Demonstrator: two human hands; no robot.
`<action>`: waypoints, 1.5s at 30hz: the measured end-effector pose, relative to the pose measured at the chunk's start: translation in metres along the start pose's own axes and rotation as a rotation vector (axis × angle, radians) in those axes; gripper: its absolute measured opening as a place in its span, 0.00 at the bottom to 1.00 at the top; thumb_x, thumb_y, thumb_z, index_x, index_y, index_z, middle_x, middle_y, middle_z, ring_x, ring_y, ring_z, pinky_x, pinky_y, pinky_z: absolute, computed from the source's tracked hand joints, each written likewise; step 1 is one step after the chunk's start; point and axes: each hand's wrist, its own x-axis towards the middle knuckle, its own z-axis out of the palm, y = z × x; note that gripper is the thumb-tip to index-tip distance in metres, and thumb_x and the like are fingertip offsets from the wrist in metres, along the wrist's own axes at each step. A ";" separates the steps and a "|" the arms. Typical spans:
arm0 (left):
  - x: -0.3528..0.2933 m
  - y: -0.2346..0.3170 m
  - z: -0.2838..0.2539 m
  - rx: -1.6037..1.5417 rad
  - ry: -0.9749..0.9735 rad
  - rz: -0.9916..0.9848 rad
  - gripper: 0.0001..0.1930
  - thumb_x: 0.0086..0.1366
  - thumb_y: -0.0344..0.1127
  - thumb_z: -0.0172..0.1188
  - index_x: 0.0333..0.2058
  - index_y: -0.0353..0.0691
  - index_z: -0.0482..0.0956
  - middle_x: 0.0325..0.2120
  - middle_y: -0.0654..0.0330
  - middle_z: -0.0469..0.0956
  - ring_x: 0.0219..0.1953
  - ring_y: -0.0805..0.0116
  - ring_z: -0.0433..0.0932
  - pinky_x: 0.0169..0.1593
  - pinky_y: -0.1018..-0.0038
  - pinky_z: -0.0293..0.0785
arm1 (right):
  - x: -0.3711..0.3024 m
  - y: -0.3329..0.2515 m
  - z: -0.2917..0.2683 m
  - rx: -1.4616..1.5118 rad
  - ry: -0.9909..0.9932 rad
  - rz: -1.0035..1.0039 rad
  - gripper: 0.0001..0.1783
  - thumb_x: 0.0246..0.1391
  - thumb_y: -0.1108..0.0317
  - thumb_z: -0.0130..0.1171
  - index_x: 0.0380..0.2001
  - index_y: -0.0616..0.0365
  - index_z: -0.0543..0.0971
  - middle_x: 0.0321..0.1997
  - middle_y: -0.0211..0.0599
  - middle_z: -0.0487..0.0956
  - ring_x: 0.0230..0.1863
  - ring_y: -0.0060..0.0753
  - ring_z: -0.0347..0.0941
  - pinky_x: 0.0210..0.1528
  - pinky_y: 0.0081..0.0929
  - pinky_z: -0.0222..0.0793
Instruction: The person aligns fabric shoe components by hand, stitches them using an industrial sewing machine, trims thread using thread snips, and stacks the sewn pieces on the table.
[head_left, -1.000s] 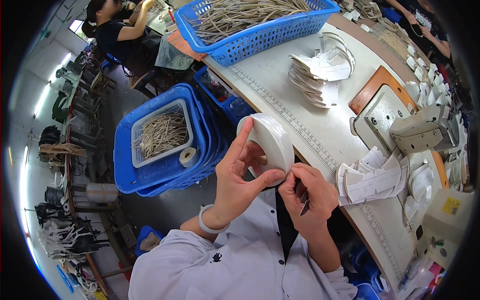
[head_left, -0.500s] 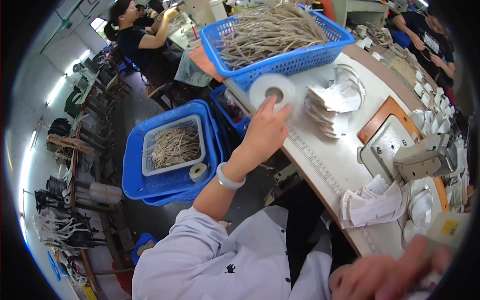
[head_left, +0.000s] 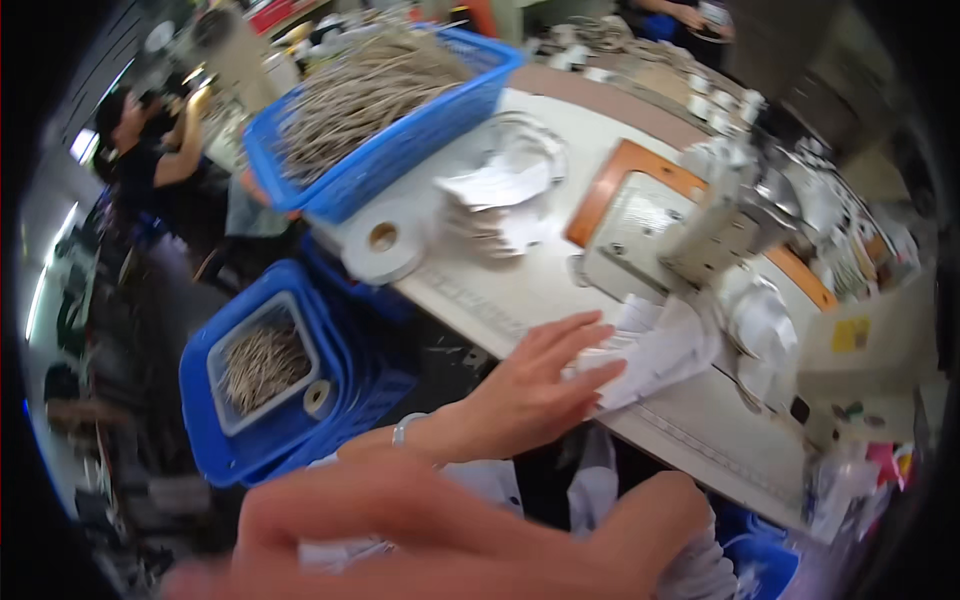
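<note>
My left hand [head_left: 545, 385], with a pale bangle at the wrist, is open, fingers spread at the left edge of a stack of white curved pieces [head_left: 665, 350]. I cannot tell whether it touches them. Close up and badly blurred, my right hand [head_left: 390, 515] crosses in front of my body toward the left; its fingers are smeared and anything in it cannot be made out. Beyond the stack stands a sewing machine [head_left: 715, 235] on the white tabletop [head_left: 465, 285]. Another pile of white curved pieces [head_left: 505, 190] lies farther back, beside a roll of white tape [head_left: 385, 240].
A blue basket [head_left: 410, 125] of thin brown strips stands at the table's far left. Below it, stacked blue tubs [head_left: 205, 400] hold a white tray [head_left: 235, 420] of strips and a small roll [head_left: 317, 398]. A cardboard box [head_left: 870, 345] sits right. Other people are farther off.
My left hand has left the tape roll and come to the near white stack. My right hand has swung from the lower right to the lower middle. The view has turned rightward.
</note>
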 end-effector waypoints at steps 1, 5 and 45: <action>-0.005 -0.011 -0.005 -0.055 0.010 0.043 0.20 0.45 0.25 0.60 0.41 0.40 0.73 0.47 0.52 0.65 0.53 0.53 0.62 0.50 0.65 0.63 | 0.016 0.013 0.022 -0.073 0.012 0.000 0.18 0.36 0.78 0.57 0.35 0.58 0.70 0.34 0.36 0.72 0.28 0.32 0.71 0.25 0.22 0.66; -0.001 -0.035 -0.007 0.043 0.060 0.015 0.19 0.46 0.25 0.59 0.41 0.40 0.73 0.44 0.53 0.67 0.48 0.55 0.66 0.46 0.67 0.66 | -0.004 0.041 -0.008 -0.463 0.185 0.088 0.20 0.29 0.78 0.58 0.33 0.55 0.72 0.39 0.37 0.71 0.30 0.37 0.73 0.28 0.27 0.69; 0.056 -0.028 -0.036 -0.764 -0.018 -0.072 0.07 0.38 0.25 0.66 0.15 0.37 0.74 0.18 0.60 0.72 0.26 0.67 0.69 0.32 0.75 0.62 | -0.017 0.038 -0.077 -0.115 0.519 0.306 0.04 0.41 0.79 0.60 0.24 0.66 0.77 0.22 0.32 0.75 0.16 0.10 0.60 0.15 0.10 0.49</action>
